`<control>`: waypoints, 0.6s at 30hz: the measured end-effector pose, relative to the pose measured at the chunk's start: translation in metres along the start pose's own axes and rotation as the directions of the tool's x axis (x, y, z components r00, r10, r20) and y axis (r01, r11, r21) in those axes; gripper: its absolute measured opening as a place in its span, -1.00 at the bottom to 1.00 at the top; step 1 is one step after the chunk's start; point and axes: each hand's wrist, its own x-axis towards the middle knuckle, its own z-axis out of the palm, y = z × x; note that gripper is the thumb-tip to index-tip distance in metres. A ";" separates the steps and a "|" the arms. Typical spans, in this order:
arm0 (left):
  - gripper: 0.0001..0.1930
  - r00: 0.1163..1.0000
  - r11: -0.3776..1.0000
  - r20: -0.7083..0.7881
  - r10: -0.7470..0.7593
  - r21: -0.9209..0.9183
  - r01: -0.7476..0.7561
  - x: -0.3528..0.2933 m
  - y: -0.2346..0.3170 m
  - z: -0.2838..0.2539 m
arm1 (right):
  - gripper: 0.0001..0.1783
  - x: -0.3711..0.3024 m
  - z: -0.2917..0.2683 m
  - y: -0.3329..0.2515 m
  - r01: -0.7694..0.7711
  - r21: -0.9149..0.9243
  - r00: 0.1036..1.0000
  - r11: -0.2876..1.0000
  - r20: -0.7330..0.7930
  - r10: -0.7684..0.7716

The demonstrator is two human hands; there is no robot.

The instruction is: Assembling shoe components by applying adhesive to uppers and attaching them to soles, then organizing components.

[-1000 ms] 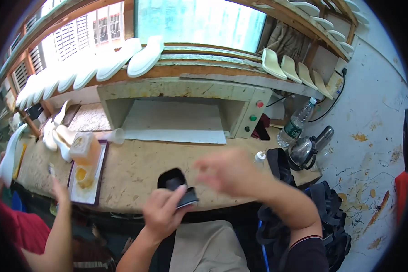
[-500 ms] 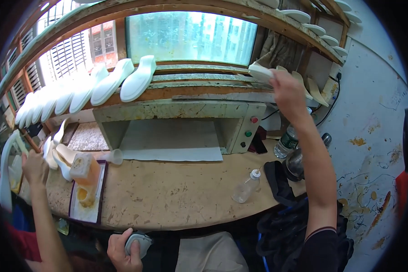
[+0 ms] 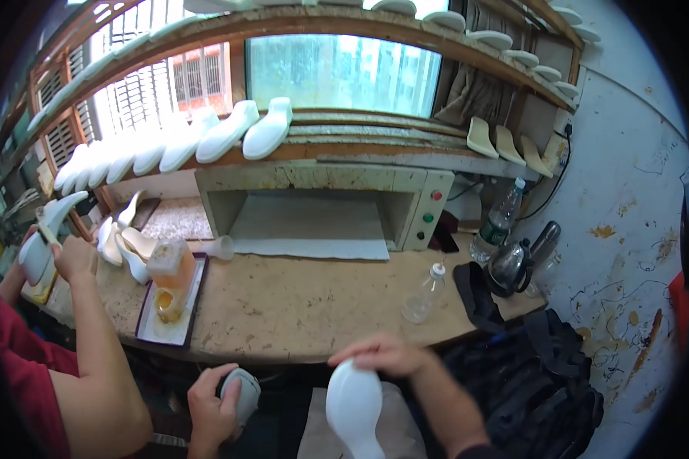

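Low at the front, my left hand (image 3: 213,404) is closed around a light grey, rounded piece (image 3: 246,396), which looks like the toe end of a shoe. My right hand (image 3: 383,356) grips a white shoe sole (image 3: 354,399) by its upper end, fingers over the top edge. The sole hangs over my lap with its broad face showing, and its lower end runs out of the picture. A gap separates the sole from the grey piece. My right thumb is mostly hidden.
At left a co-worker's hand (image 3: 75,258) holds a brush-like tool against a white sole (image 3: 35,258). The bench (image 3: 314,298) bears a tray (image 3: 194,325) with an amber glue container, a clear squeeze bottle (image 3: 424,297), a kettle (image 3: 508,269) and an open box-shaped machine (image 3: 406,206). White soles line the shelf.
My right hand has come down from the right end of the shelf to my lap, bringing the white sole along. My left hand still holds the grey piece. The co-worker's arms have shifted.
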 end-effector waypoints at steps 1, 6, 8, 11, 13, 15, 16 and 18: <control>-0.73 0.998 1.000 0.050 -0.023 0.004 0.023 -0.008 -0.001 -0.006 | -0.58 -0.010 0.027 0.023 -0.129 0.071 0.988 0.989 -0.072 0.134; -0.72 0.971 0.968 0.069 -0.229 -0.092 0.235 -0.026 0.000 -0.010 | -0.59 -0.075 0.120 0.152 -0.460 0.286 0.851 0.840 -0.129 0.510; -0.72 0.978 0.974 0.053 -0.202 -0.092 0.207 -0.021 0.005 -0.001 | -0.08 -0.092 0.155 0.205 -0.340 0.401 0.927 0.851 -0.011 0.376; -0.72 0.987 0.983 -0.017 -0.159 -0.090 0.157 -0.017 0.009 0.015 | -0.51 -0.112 0.131 0.125 -0.141 0.318 0.926 0.938 -0.293 0.238; -0.73 0.986 0.973 0.007 -0.168 -0.161 0.167 -0.018 0.016 0.027 | -0.42 -0.116 0.093 0.112 -0.131 0.349 0.947 0.928 -0.234 0.221; -0.74 0.981 0.936 0.018 -0.191 -0.298 0.187 -0.019 0.021 0.043 | -0.40 -0.120 0.075 0.094 -0.006 0.422 0.949 0.907 -0.283 0.138; -0.74 0.977 0.910 0.018 -0.212 -0.360 0.204 -0.020 0.024 0.050 | -0.40 -0.120 0.068 0.094 0.091 0.442 0.950 0.893 -0.307 0.055; -0.76 0.959 0.846 0.052 -0.279 -0.459 0.271 -0.032 0.016 0.076 | -0.44 -0.121 0.055 0.116 0.041 0.359 0.961 0.932 -0.269 0.062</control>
